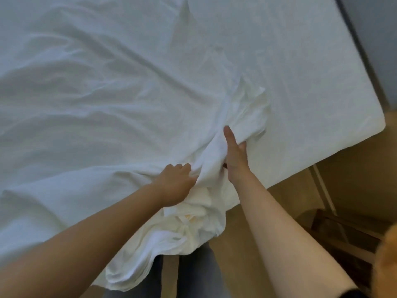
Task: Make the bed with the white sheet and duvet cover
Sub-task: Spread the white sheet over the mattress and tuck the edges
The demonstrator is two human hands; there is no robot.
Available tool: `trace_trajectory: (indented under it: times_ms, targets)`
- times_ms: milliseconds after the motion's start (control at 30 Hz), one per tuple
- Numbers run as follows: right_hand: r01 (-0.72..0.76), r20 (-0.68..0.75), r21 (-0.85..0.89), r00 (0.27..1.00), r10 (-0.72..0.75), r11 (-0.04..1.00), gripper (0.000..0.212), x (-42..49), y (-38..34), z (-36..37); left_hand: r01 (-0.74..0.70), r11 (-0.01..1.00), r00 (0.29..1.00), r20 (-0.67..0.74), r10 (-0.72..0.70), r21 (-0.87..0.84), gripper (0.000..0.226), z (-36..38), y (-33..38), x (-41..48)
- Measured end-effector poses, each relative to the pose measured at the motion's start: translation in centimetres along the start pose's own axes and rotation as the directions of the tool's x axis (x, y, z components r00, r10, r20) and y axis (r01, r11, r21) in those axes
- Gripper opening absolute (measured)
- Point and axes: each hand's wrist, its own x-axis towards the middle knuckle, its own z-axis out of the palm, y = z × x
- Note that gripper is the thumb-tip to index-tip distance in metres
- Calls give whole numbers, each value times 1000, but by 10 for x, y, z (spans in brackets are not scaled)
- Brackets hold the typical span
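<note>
from my feed, both bare forearms reach forward and down over the near edge of the mattress [311, 67], converging on one bunch of cloth. the left hand [176, 181] lies knuckles up, wrist nearly straight, fingers curled down into a fold of the white sheet [96, 93] and pinching it. just to its right and a little beyond, the right hand [235, 157] stands on edge, thumb pointing away from me along the ridge of cloth, and the other fingers wrap round the far side of the gathered fabric, so that hand holds the sheet too. the two hands are close, with a raised ridge of sheet between them.

away from the grips and to their left, the sheet spreads wrinkled over the mattress, creases fanning out from the held bunch. to the right of the grips the mattress lies uncovered out to its rounded corner. on my side of the grips, a loose wad of the sheet hangs off the bed edge over the person's grey trousers [193, 274] and the wooden floor [247, 244].
</note>
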Motion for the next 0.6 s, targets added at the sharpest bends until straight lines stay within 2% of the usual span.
trace_trajectory:
  times_ms: [33,100,133,200,267,300,400,533,600]
  targets:
    - [-2,-38,-19,999,1,1000,56,5,-6,4,3,1000,1000,19,-2,-24,40,0,1,-1]
    - [2,-118,-137,993,-18,991,31,14,-15,2,67,955,998,10,-67,-290,45,-12,4,0]
    - [5,-136,-181,990,-30,984,17,16,-18,-2,94,870,993,-11,-114,-484,48,-21,6,3]
    - [2,-159,-165,987,-28,986,18,23,-19,-16,126,619,974,-24,-227,-775,43,-41,15,13]
    - [-46,-155,-74,987,34,996,24,26,-18,-35,153,413,952,23,-304,-898,18,-56,25,29]
    - [-76,-154,-32,986,70,997,30,28,-17,-46,168,383,949,43,-313,-908,11,-62,29,37]
    - [-156,-160,84,973,168,984,50,42,-14,-82,253,432,952,144,-270,-866,15,-71,36,57]
    - [-240,-200,152,942,268,959,45,62,-13,-129,389,437,918,298,-264,-811,22,-71,41,63]
    - [-266,-161,86,947,277,960,39,69,-10,-143,418,506,908,328,-261,-755,19,-68,48,67]
